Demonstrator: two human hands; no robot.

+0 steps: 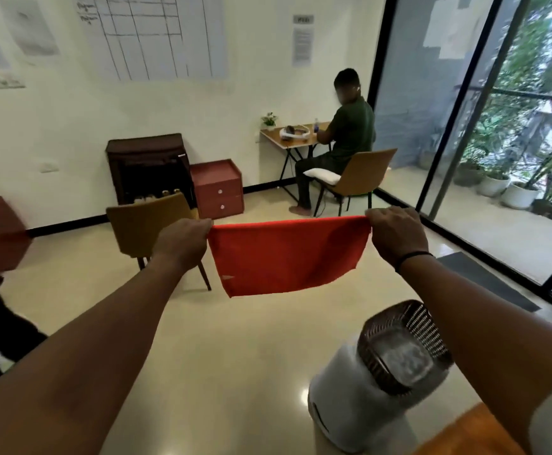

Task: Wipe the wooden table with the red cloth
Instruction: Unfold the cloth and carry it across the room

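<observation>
Item: red cloth (286,254). Held in mid-air at centre frame, stretched flat by its two upper corners, lower edge hanging free above the pale floor. It touches no surface.

Left hand (182,241): at 9 o'clock of the cloth, fingers closed in a pinch on the upper left corner.

Right hand (396,236): at 3 o'clock of the cloth, closed on the upper right corner; a dark band sits at the wrist.

Wooden table (465,436): only an orange-brown corner shows, at 5 o'clock of the frame, well below and apart from the cloth. Not yet wiped, by the look of it.

Nearby: white bin with a brown woven basket top (402,346) at 5 o'clock of the cloth, beside the table corner; brown chair (146,224) at 9 o'clock, behind the left hand.

Risks, as judged: a pinch on the corners alone is slight, so either corner could slip and drop the cloth to the floor. Lowering it toward the table could snag the hanging edge on the basket.
</observation>
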